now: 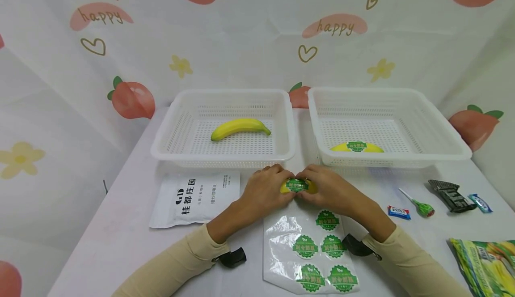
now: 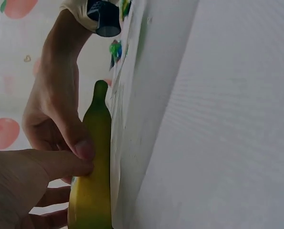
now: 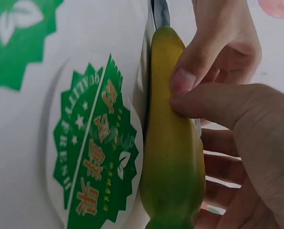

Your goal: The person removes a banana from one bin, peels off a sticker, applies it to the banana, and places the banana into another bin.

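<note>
Both hands meet over a yellow banana [image 2: 96,129] that lies at the top end of the sticker sheet. My left hand [image 1: 265,187] grips its left part, thumb on the near side and fingers behind. From the other side my right hand [image 1: 331,190] holds it the same way, the two thumbs almost touching in the right wrist view. A green label [image 1: 297,185] shows on the banana between the hands. Below them lies the clear sticker sheet [image 1: 281,261] with several round green stickers [image 3: 96,148].
Behind the hands, a white basket [image 1: 223,157] at left holds a banana [image 1: 240,128]; another basket [image 1: 396,157] at right holds a labelled yellow fruit [image 1: 335,147]. A white pouch [image 1: 173,203] lies left. Rightward are a lollipop [image 1: 424,208], small wrapped sweets [image 1: 399,212] and a green-yellow packet [image 1: 487,261].
</note>
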Available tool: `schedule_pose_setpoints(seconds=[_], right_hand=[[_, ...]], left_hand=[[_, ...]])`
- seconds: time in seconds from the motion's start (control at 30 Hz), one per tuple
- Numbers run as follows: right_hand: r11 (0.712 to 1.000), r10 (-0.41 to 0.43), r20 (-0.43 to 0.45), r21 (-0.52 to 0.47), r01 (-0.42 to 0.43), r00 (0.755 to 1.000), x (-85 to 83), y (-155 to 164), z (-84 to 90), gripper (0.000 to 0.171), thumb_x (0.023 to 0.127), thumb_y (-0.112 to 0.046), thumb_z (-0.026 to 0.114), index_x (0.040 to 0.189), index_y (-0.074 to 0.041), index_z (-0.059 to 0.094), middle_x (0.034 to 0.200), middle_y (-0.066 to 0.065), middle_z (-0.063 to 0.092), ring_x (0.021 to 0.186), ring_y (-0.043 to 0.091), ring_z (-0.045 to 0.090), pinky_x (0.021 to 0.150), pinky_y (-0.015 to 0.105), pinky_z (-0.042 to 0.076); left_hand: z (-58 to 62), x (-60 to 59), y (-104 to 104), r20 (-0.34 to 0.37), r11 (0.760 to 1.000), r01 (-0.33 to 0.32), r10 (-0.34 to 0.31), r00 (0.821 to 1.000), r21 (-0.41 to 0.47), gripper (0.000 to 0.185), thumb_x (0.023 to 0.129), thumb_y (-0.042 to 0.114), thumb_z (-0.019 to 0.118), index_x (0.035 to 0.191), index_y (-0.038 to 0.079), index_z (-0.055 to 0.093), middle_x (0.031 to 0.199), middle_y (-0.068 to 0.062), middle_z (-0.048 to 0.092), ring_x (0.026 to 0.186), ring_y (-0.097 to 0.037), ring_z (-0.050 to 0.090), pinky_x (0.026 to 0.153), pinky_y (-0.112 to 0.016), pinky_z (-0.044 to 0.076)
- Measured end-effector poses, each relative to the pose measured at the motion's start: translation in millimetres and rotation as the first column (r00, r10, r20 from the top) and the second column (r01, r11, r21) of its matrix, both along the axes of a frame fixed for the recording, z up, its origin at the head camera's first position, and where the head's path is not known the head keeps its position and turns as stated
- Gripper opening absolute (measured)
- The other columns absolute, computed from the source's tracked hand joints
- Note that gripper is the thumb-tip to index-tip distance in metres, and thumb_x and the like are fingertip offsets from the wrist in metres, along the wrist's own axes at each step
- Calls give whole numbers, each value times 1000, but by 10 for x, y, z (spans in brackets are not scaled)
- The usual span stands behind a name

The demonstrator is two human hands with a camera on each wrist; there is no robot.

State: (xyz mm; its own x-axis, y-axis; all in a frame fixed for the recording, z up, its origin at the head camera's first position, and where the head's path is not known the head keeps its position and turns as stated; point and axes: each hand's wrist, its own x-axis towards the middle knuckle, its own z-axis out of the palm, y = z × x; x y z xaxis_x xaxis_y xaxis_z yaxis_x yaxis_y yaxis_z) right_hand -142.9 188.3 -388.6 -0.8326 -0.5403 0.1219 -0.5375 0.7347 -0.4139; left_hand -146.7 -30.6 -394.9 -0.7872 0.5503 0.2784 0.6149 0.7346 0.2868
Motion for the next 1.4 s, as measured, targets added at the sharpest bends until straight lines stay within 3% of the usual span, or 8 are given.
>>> schedule_pose_setpoints(seconds=[0.13, 0.3, 0.63, 0.8, 1.13, 1.27, 1.4], right_hand=[[1000, 12, 24, -8, -12, 1000, 4, -4, 37, 38, 90, -23, 85, 121, -4, 73, 111, 2, 70, 94, 15, 60, 79, 31, 52], [1000, 11, 67, -16, -10, 998, -2, 34, 89, 32, 89, -20, 85, 115, -6, 73, 108, 0, 69, 93, 16, 59, 78, 30, 49], [999, 38, 62, -15, -37, 997, -7, 38, 69, 33, 90, -19, 82, 118, -6, 72, 111, 1, 69, 94, 16, 59, 79, 31, 49], [998, 53, 60, -19, -52, 997, -6, 44, 68, 33, 91, -23, 83, 117, -7, 72, 109, 0, 69, 94, 14, 59, 79, 30, 49], [998, 10, 173, -60, 0, 985, -25, 80, 124, 28, 89, -29, 87, 105, -12, 71, 102, -2, 71, 87, 12, 59, 73, 27, 49], [998, 11, 167, -69, 1, 986, -28, 92, 137, 28, 88, -28, 89, 104, -11, 72, 99, -4, 71, 89, 12, 62, 76, 28, 52], [998, 32, 137, -65, -23, 990, -36, 91, 124, 33, 90, -29, 87, 113, -9, 74, 105, -3, 74, 93, 11, 65, 79, 31, 54]], left_hand=[[3, -11, -9, -23, 1000, 11, -11, 1000, 7, 32, 87, 35, 85, 111, 16, 76, 97, 2, 71, 84, -17, 65, 71, -34, 54], [3, -28, -19, -19, 1000, 20, -20, 1000, 20, 32, 83, 32, 88, 104, 14, 72, 89, 4, 68, 77, -14, 60, 66, -31, 50], [16, 1, -1, 52, 999, 20, -17, 999, -46, 35, 92, 41, 81, 122, 23, 77, 108, -1, 69, 88, -16, 65, 72, -34, 53], [33, 10, -4, 46, 999, 6, -5, 999, -33, 34, 90, 42, 83, 117, 23, 80, 102, 1, 70, 87, -16, 65, 71, -34, 52], [59, -13, -14, -35, 1000, -3, 3, 999, -8, 31, 81, 42, 90, 101, 19, 83, 87, 7, 75, 77, -14, 65, 65, -34, 51], [68, -17, -18, -20, 1000, -13, 13, 1000, 4, 31, 80, 42, 92, 94, 17, 80, 79, 8, 72, 71, -11, 61, 62, -31, 47], [72, -12, -31, 7, 1000, -18, 18, 1000, -8, 34, 82, 43, 91, 94, 17, 75, 81, 7, 71, 71, -11, 59, 62, -30, 47]])
